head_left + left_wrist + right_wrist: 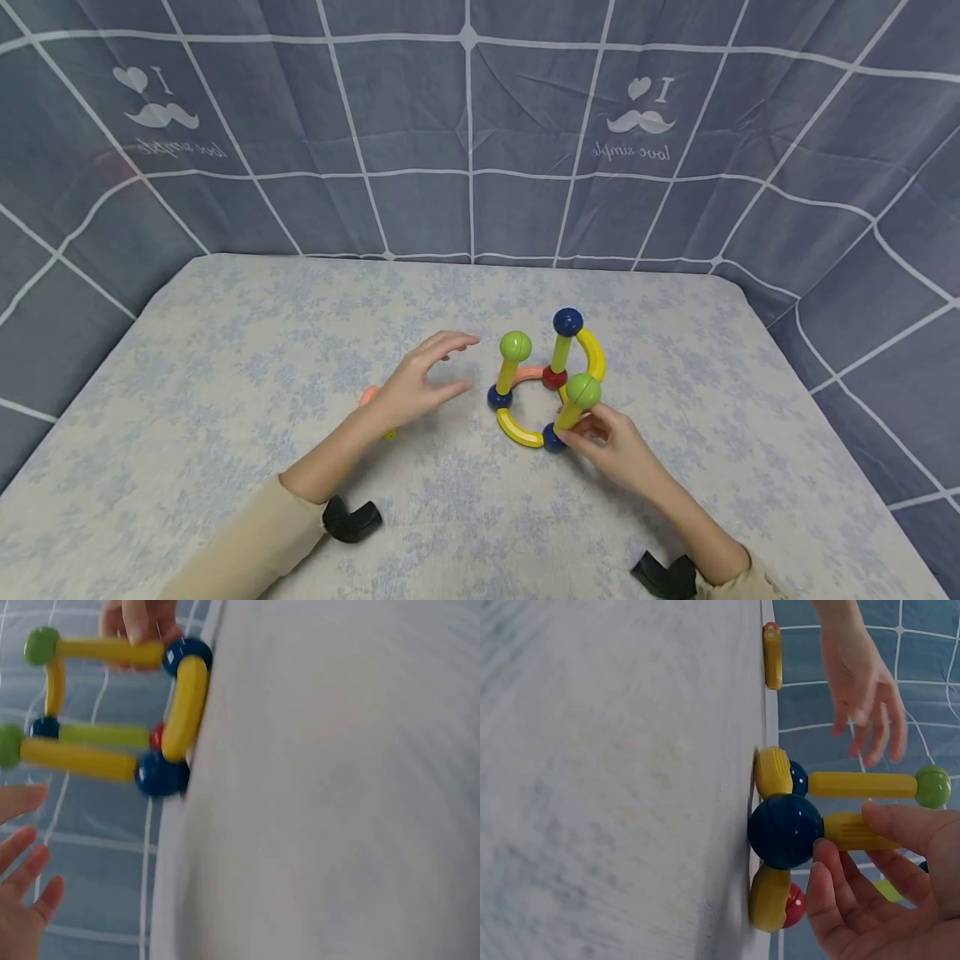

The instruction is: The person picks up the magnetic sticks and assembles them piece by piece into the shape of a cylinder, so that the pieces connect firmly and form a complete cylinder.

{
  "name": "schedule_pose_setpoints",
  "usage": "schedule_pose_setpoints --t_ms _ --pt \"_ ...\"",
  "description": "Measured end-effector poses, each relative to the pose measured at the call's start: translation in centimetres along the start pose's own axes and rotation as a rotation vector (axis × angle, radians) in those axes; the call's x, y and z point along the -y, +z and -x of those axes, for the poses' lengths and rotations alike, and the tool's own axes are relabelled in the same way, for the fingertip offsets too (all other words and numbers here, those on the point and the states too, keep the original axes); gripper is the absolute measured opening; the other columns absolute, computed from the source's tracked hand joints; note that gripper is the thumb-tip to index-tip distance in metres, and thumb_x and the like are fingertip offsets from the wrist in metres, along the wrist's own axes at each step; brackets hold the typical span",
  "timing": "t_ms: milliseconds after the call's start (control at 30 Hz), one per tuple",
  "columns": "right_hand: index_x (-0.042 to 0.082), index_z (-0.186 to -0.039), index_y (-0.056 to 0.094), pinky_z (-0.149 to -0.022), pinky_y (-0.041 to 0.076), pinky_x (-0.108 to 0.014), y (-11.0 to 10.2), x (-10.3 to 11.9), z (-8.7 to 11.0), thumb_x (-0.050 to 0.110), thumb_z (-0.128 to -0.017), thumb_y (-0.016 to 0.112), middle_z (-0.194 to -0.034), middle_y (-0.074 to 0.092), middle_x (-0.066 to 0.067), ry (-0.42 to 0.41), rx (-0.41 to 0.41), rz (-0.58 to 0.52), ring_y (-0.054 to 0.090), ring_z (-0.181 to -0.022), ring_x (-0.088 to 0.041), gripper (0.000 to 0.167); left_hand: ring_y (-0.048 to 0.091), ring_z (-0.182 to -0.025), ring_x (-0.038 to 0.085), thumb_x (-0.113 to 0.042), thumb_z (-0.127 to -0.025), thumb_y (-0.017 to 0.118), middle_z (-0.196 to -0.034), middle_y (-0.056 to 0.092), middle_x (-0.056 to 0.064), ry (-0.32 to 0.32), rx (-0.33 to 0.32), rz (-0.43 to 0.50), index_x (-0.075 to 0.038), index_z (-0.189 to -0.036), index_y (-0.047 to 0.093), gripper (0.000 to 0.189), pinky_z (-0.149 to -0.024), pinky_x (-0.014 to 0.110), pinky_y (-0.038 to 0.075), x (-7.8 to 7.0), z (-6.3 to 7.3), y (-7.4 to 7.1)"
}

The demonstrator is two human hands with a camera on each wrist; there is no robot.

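A frame of magnetic sticks and balls stands on the table. Its base ring has yellow and pink curved sticks, joined by dark blue balls and a red ball. Three straight sticks rise from it, topped by two green balls and a dark blue ball. A yellow curved stick links that blue ball to the front green ball. My right hand pinches the front yellow stick just above its blue ball. Left of the frame, my left hand hovers with fingers extended, touching nothing.
Behind my left wrist lie a pink piece and a yellow piece, partly hidden by the arm. A pale flowered cloth covers the table. Blue-grey curtains with white lines enclose the back and sides.
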State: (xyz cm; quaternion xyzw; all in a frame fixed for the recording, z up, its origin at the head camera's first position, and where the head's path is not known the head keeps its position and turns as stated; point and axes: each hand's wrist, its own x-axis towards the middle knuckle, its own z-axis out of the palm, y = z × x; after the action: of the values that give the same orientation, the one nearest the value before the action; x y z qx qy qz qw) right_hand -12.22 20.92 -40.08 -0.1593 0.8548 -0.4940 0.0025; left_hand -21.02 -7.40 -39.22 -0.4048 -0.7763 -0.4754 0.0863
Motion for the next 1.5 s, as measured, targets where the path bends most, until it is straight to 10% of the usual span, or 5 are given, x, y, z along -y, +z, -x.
schedule_pose_setpoints --t_ms 233,567,1067,1500 --pt "-0.003 -0.108 0.057 -0.064 0.052 -0.026 -0.1 0.0 0.1 0.005 -0.082 0.067 -0.094 0.064 -0.011 0.011 0.002 0.012 0.061 -0.078 -0.012 0.029 0.042 -0.122 0.026 -0.022 -0.077 0.074 -0.128 0.051 0.006 -0.128 0.276 -0.238 -0.013 -0.126 0.053 0.054 -0.101 0.05 0.032 1.3 4.5 -3.8" --pt "-0.002 -0.108 0.058 -0.064 0.052 -0.027 -0.2 -0.2 0.0 0.006 -0.083 0.066 -0.093 0.065 -0.01 -0.001 0.013 0.024 0.061 -0.078 -0.012 0.028 0.041 -0.12 0.033 -0.032 -0.067 0.08 -0.126 0.051 0.011 -0.151 0.283 -0.429 -0.013 -0.119 0.06 0.059 -0.1 0.055 0.027 2.3 8.0 -5.9" --pt "0.001 -0.105 0.059 -0.062 0.049 -0.025 -0.3 -0.2 -0.1 0.008 -0.082 0.068 -0.087 0.063 -0.004 0.001 0.01 0.069 0.055 -0.073 -0.01 0.026 0.046 -0.112 0.03 -0.036 -0.072 0.075 -0.117 0.054 0.012 -0.096 0.223 -0.505 -0.014 -0.109 0.067 0.043 -0.101 0.054 0.023 2.9 8.3 -5.0" --pt "0.001 -0.107 0.059 -0.063 0.049 -0.025 -0.5 -0.1 -0.1 0.008 -0.082 0.067 -0.089 0.063 -0.004 -0.022 0.02 0.073 0.055 -0.076 -0.009 0.027 0.05 -0.105 0.024 -0.028 -0.075 0.074 -0.123 0.045 0.012 -0.109 0.161 -0.351 -0.01 -0.112 0.064 0.042 -0.076 0.034 0.051 0.6 6.4 -2.8"
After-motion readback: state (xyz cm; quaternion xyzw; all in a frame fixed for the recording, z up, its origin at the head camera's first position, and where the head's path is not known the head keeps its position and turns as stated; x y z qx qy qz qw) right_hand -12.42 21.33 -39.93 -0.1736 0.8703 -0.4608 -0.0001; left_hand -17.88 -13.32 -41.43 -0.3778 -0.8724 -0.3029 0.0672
